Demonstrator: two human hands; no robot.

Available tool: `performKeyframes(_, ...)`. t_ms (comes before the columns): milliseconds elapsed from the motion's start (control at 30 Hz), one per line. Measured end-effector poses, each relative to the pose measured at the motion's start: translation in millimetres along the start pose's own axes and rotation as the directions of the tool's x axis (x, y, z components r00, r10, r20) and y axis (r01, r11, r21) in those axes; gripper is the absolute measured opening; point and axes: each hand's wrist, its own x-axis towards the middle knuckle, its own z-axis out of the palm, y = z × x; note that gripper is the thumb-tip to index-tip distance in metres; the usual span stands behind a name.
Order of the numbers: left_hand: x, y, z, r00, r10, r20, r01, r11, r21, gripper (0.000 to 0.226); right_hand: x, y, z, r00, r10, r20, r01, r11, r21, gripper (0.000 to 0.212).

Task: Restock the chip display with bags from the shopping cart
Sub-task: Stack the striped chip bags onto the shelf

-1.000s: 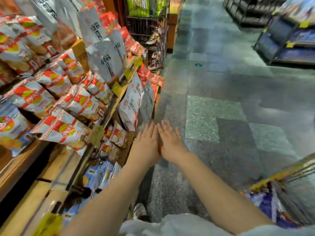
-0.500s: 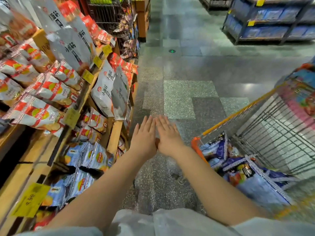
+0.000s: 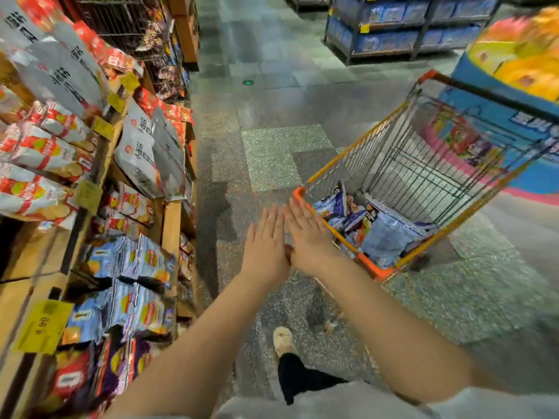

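Observation:
My left hand [image 3: 266,243] and my right hand [image 3: 308,234] are stretched out flat side by side over the aisle floor, fingers straight, holding nothing. The right hand's fingertips overlap the near orange corner of the shopping cart [image 3: 390,272]. Inside the cart lie several blue and purple chip bags [image 3: 387,237]. The wooden chip display [image 3: 171,225] runs along the left, with red-and-white bags [image 3: 39,152] on upper tiers, light blue bags [image 3: 136,261] lower down and purple bags [image 3: 121,367] at the bottom.
Tall grey-white bags [image 3: 142,152] stand at the display's end. Yellow price tags [image 3: 42,325] hang from shelf edges. A blue promotional stand [image 3: 520,122] sits behind the cart, and metal shelving [image 3: 408,28] crosses the far aisle. My shoe [image 3: 282,340] is on the speckled floor.
The view swung right, bringing the cart with its bags fully into sight. Both hands stayed flat and together, now reaching close to the cart's near corner.

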Motion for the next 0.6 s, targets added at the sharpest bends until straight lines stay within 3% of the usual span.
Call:
performKeyframes(367, -30.5, 85.7, 1.4, 0.998, 0.059, -0.031, -0.058, 0.998, 0.039, 0.072, -71.1, 60.3, -10.0, 0.993, -0.001, -0.114, 0.007, 0.998, 0.056, 0.074)
performKeyframes(600, 1.8, 206.0, 25.5, 0.998, 0.060, -0.017, -0.059, 0.997, 0.040, 0.070, -110.9, 171.4, -36.9, 0.989, 0.017, -0.145, -0.010, 0.999, 0.050, 0.072)
